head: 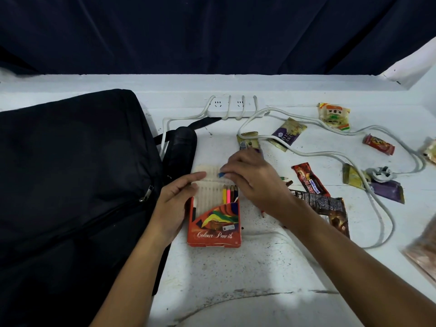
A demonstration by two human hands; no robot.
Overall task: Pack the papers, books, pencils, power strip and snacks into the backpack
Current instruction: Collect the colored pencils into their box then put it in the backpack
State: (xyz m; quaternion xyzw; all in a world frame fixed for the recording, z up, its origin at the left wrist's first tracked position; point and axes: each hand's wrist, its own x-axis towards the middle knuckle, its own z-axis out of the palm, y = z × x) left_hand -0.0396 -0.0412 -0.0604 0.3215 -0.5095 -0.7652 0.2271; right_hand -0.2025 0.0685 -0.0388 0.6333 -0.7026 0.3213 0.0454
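Observation:
A black backpack (pixel 70 175) lies flat on the left of the white table (pixel 236 274). Beside it lies an orange "Colour Pencils" box (pixel 213 228), with its plastic tray (pixel 210 192) pulled partway out and a few pencils (pixel 228 193) in it. My left hand (pixel 173 204) grips the box and tray from the left. Pinched in my right hand (pixel 250 179) is a blue pencil (pixel 221 175), held at the tray's top. Loose pencils (pixel 286 180) peek out right of that hand. A white power strip (pixel 232 106) sits at the back, its cord (pixel 382 208) looping right.
Snack packets are scattered on the right: a red chocolate bar (pixel 309 180), a dark wrapper (pixel 330 211), a purple cake pack (pixel 289 134), a yellow pack (pixel 333 115), a small red one (pixel 378 144). The plug (pixel 382 174) rests among them. A dark curtain (pixel 212 31) hangs behind.

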